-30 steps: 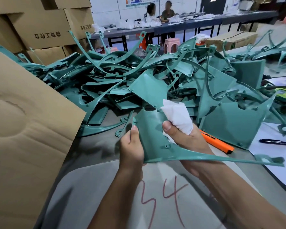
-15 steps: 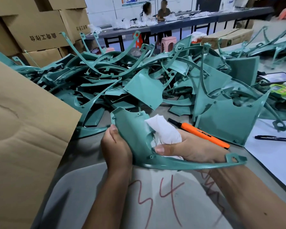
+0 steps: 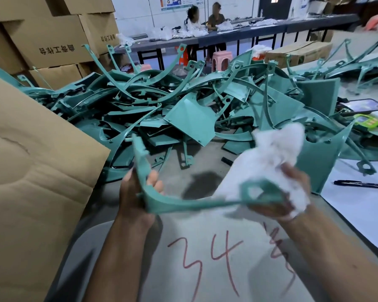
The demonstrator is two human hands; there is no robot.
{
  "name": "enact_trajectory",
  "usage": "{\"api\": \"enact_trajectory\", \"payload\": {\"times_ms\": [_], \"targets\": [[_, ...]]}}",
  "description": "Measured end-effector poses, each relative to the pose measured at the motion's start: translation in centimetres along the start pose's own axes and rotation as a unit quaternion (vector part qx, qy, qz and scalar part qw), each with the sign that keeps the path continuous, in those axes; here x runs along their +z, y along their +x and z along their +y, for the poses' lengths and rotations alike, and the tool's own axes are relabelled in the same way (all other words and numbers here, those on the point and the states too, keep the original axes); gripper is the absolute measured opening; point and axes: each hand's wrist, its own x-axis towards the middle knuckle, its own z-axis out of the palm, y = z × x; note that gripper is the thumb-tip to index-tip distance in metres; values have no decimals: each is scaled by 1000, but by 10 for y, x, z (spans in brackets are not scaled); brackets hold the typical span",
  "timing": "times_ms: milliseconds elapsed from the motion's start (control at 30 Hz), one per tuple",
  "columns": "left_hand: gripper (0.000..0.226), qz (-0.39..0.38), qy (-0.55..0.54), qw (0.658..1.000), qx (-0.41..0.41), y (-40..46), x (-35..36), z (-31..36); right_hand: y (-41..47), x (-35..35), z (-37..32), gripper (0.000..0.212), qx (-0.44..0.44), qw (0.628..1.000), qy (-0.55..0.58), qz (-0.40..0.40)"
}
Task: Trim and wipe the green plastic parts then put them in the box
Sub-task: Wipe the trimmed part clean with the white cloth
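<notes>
I hold one curved green plastic part edge-on above the table. My left hand grips its wide left end. My right hand holds a crumpled white cloth against the part's thin right end, near its eyelet. A big heap of green plastic parts covers the table behind. The open flap of a cardboard box fills the left side.
A black pen lies on white paper at the right. A phone and a green-yellow object sit at the far right. Stacked cartons stand back left. Two people sit at a far table. Red "34" is written on the table sheet.
The part has turned from face-up to edge-on. My right hand with the cloth has slid right along it to the thin end. The orange knife is now hidden behind the cloth.
</notes>
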Motion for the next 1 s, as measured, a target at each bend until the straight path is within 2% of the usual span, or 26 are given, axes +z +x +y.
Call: {"api": "enact_trajectory", "payload": {"times_ms": [67,100,133,200,267,300,367,400,467,533,567,633,667,700,733,767,800,833,867,933,1000], "targets": [[33,16,4,1000,24,1,-5,4,10,-8,-4,38,20,997,77,12],[33,25,35,998,47,1,-5,5,15,-10,-6,37,12,994,74,81],[33,23,73,995,56,1,-4,3,17,-11,-7,37,-13,984,23,176],[37,-24,156,986,48,-1,3,-2,21,-13,4,49,-1,951,-133,279],[42,-84,253,959,94,-6,10,-12,23,-6,18,65,100,925,-238,281],[45,-99,330,927,148,-8,12,-17,23,-1,23,68,152,917,-266,256],[46,-88,450,852,252,-13,14,-24,20,5,28,55,212,907,-303,200],[44,-79,457,842,275,-14,15,-26,19,6,29,42,214,906,-317,182],[43,-51,457,843,278,-12,13,-29,18,5,27,26,198,900,-344,179],[51,-22,459,857,234,-13,13,-26,19,2,27,24,175,885,-373,216],[54,-8,421,887,190,-13,15,-25,20,1,29,29,150,876,-384,249],[51,12,232,971,58,-11,19,-19,23,-1,33,36,74,865,-379,320],[47,16,160,987,4,-11,22,-17,24,-1,33,38,37,862,-369,346],[42,10,131,991,-5,-13,24,-17,24,-3,32,43,9,859,-355,369],[32,5,178,983,44,-15,24,-18,24,-4,29,49,-7,853,-342,393],[23,-8,277,950,143,-19,22,-19,23,-7,25,55,-13,845,-340,412],[32,-27,367,894,257,-22,21,-18,22,-9,23,58,-13,835,-350,424],[48,-60,406,839,358,-21,19,-19,21,-11,23,57,-12,823,-369,432],[64,-109,420,800,413,-21,19,-18,21,-12,24,55,-8,813,-383,438],[81,-199,444,754,442,-20,20,-18,22,-15,28,53,-4,822,-349,449],[72,-248,441,739,444,-19,21,-25,22,-17,30,54,4,843,-305,443]]}}
